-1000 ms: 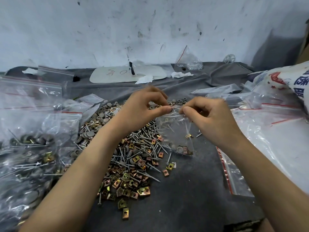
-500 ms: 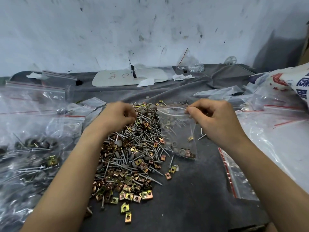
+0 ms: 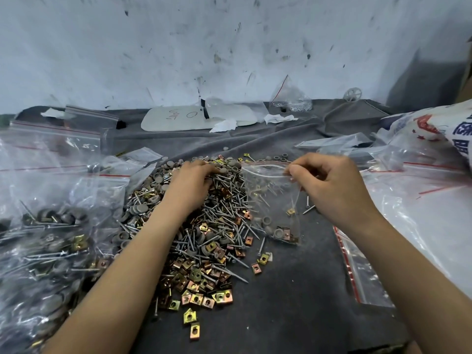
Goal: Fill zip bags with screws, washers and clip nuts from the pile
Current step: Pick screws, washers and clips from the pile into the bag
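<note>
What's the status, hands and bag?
Right hand pinches the zip bag at its open mouth. Few washers and clip nuts at its bottom. Left hand on the pile, fingers curled among screws, hold unclear. Nothing blocks the mouth.

The left hand's (image 3: 190, 186) fingertips are sunk among the screws (image 3: 224, 208) at the far end of the pile (image 3: 204, 238), so whether they pinch anything cannot be told. The right hand (image 3: 329, 187) pinches the rim of the zip bag (image 3: 270, 200); its fingertips are blurred and its palm hides the bag's right edge. The pieces at the bottom of that bag are too crowded to count. On the left, the filled bags (image 3: 46, 238) are cut off by the left and lower edges, and their contents are hazy behind creased plastic. The printed sack (image 3: 447, 129) is cut off by the right edge, leaving its lettering incomplete. The writing on the white board (image 3: 194, 118) at the back is too faint to read.
</note>
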### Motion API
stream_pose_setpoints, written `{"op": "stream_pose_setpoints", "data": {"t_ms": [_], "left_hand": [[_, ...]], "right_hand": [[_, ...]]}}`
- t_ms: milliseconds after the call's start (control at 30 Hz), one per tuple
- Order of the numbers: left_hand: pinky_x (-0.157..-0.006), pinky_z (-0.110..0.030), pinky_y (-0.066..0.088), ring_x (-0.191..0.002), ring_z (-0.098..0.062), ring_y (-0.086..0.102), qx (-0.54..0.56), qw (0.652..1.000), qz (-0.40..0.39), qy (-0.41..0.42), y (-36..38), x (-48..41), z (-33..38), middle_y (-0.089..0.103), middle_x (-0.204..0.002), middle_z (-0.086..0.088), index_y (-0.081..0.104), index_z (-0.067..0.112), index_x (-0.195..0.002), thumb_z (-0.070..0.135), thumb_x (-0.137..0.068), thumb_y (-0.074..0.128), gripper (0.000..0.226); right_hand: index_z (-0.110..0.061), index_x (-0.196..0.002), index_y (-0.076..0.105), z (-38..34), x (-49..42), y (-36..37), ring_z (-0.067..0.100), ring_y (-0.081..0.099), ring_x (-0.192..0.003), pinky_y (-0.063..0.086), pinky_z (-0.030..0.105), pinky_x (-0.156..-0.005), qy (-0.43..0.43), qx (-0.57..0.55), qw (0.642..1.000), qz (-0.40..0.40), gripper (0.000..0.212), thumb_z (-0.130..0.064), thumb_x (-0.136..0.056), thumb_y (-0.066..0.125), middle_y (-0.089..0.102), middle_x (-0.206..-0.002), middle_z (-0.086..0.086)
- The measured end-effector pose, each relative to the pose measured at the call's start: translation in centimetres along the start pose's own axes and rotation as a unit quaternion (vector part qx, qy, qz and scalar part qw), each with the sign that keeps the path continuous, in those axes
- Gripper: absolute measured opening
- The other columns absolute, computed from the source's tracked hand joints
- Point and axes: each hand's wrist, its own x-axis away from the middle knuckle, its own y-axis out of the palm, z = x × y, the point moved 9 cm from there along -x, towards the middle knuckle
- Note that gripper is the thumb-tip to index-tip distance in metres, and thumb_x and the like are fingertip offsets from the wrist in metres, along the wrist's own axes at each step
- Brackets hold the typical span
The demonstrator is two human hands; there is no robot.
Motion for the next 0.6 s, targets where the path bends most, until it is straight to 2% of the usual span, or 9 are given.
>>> {"op": "stream_pose_setpoints", "data": {"t_ms": [100, 200, 267, 333, 400, 467, 533, 600], "left_hand": [[-0.096, -0.039, 0.045, -0.108, -0.028, 0.060, 0.050, 0.997, 0.056, -0.012, -0.9, 0.0, 0.2, 0.067, -0.117, -0.010, 0.068, 0.016, -0.119, 0.007, -0.088, 0.067, 0.032], [-0.091, -0.033, 0.045, -0.097, -0.024, 0.065, 0.091, 0.992, 0.083, -0.038, -1.8, 0.4, -0.5, 0.071, -0.109, -0.011, 0.069, 0.015, -0.118, 0.016, -0.085, 0.072, 0.034], [-0.086, -0.029, 0.047, -0.086, -0.017, 0.064, 0.110, 0.987, 0.109, -0.044, -2.8, 0.6, -0.7, 0.073, -0.105, -0.009, 0.068, 0.015, -0.121, 0.022, -0.087, 0.070, 0.035], [-0.081, -0.020, 0.048, -0.077, -0.006, 0.059, 0.177, 0.975, 0.127, -0.041, -4.2, 0.6, -0.2, 0.071, -0.097, -0.001, 0.067, 0.018, -0.120, 0.025, -0.087, 0.070, 0.033], [-0.068, -0.010, 0.049, -0.069, 0.008, 0.060, 0.288, 0.948, 0.133, -0.010, -5.8, 0.7, 1.2, 0.068, -0.090, 0.013, 0.064, 0.028, -0.106, 0.027, -0.086, 0.071, 0.021], [-0.059, -0.009, 0.045, -0.069, 0.008, 0.063, 0.373, 0.918, 0.116, 0.060, -7.5, 1.4, 3.9, 0.073, -0.088, 0.013, 0.058, 0.031, -0.094, 0.024, -0.087, 0.070, 0.015], [-0.070, -0.016, 0.050, -0.081, 0.000, 0.069, 0.391, 0.906, 0.085, 0.142, -8.2, 2.4, 6.9, 0.075, -0.088, 0.010, 0.061, 0.025, -0.092, 0.017, -0.088, 0.069, 0.011], [-0.082, -0.023, 0.053, -0.089, -0.004, 0.070, 0.376, 0.906, 0.066, 0.185, -7.9, 3.2, 8.9, 0.075, -0.087, 0.008, 0.064, 0.020, -0.092, 0.012, -0.087, 0.069, 0.010]], "right_hand": [[-0.016, -0.077, 0.073, 0.2, 0.0, -0.2, -0.001, 0.054, -0.056, 0.038, 0.008, -0.053, 0.004, 0.003, 1.000, -0.001, 0.013, -0.016, -0.086, 0.064, 0.061, -0.059, -0.014], [-0.017, -0.077, 0.073, 0.3, 0.1, -0.1, -0.001, 0.056, -0.057, 0.040, 0.008, -0.054, 0.006, 0.003, 1.000, -0.003, 0.013, -0.017, -0.086, 0.063, 0.062, -0.060, -0.014], [-0.017, -0.077, 0.073, 0.2, 0.1, 0.0, 0.000, 0.055, -0.057, 0.039, 0.008, -0.054, 0.005, 0.003, 1.000, -0.004, 0.013, -0.017, -0.086, 0.063, 0.061, -0.059, -0.015], [-0.017, -0.077, 0.073, 0.2, 0.0, 0.1, 0.000, 0.055, -0.057, 0.039, 0.009, -0.055, 0.005, 0.003, 1.000, -0.004, 0.014, -0.017, -0.086, 0.064, 0.061, -0.058, -0.015], [-0.017, -0.076, 0.073, 0.1, 0.0, 0.1, 0.001, 0.055, -0.057, 0.040, 0.011, -0.056, 0.003, 0.002, 1.000, -0.006, 0.013, -0.017, -0.086, 0.064, 0.061, -0.059, -0.014], [-0.017, -0.077, 0.074, -0.3, 0.1, 0.2, 0.001, 0.055, -0.058, 0.040, 0.011, -0.057, -0.004, -0.001, 1.000, -0.010, 0.013, -0.016, -0.086, 0.064, 0.063, -0.061, -0.013], [-0.016, -0.078, 0.074, -0.8, 0.2, 0.4, 0.001, 0.056, -0.059, 0.039, 0.010, -0.057, -0.016, 0.005, 1.000, -0.016, 0.012, -0.016, -0.086, 0.065, 0.063, -0.064, -0.013], [-0.016, -0.078, 0.073, -1.1, 0.3, 0.5, 0.000, 0.056, -0.061, 0.038, 0.008, -0.058, -0.026, 0.014, 0.999, -0.023, 0.012, -0.015, -0.086, 0.064, 0.064, -0.066, -0.014]]}}
